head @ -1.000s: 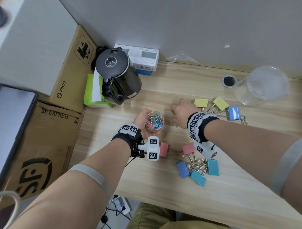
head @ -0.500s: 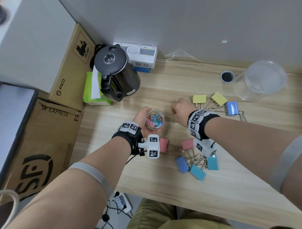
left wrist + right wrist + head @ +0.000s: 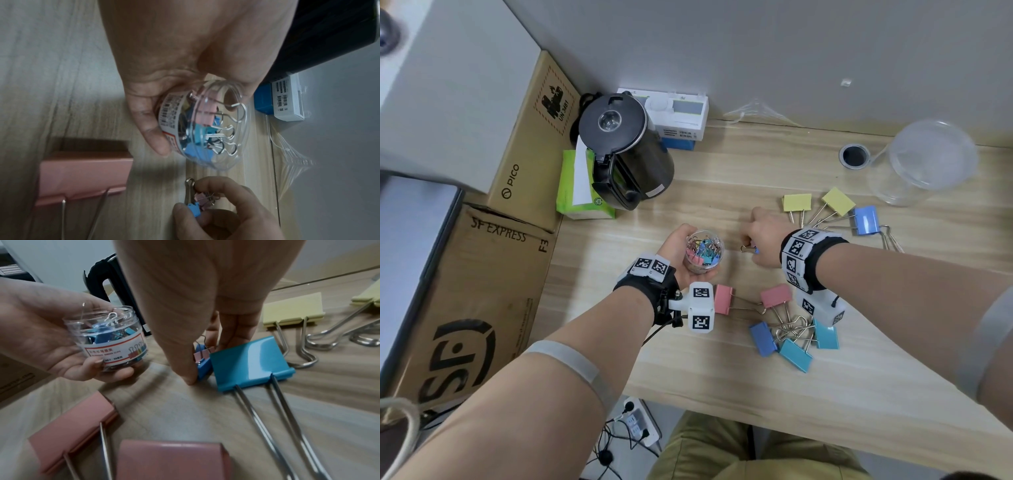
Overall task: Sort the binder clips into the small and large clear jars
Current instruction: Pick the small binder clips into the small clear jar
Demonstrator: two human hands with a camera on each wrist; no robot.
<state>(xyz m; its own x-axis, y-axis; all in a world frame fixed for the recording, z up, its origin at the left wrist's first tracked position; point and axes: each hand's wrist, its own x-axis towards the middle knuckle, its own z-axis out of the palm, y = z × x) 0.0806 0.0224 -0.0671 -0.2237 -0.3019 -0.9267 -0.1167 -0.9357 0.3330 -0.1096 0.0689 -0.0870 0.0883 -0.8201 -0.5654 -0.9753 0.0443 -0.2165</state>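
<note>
My left hand (image 3: 681,246) holds the small clear jar (image 3: 703,251) upright just above the table; it holds several small coloured clips and has no lid on. Right beside it, my right hand (image 3: 749,246) pinches two small binder clips (image 3: 202,363), one blue and one pink, at the table surface. In the left wrist view these small clips (image 3: 194,206) sit between thumb and fingers just below the jar (image 3: 205,126). The large clear jar (image 3: 924,161) stands empty at the back right. Large clips lie around: yellow (image 3: 797,202), blue (image 3: 866,220), pink (image 3: 776,296), teal (image 3: 795,354).
A black kettle (image 3: 626,150) and a green tissue pack (image 3: 577,192) stand at the back left, with a white box (image 3: 678,114) by the wall. A cable hole (image 3: 854,156) lies beside the large jar. Cardboard boxes (image 3: 476,291) stand left of the table.
The right hand has stayed beside the jar, its fingers closing on the small clips. The left hand keeps the small jar in about the same place.
</note>
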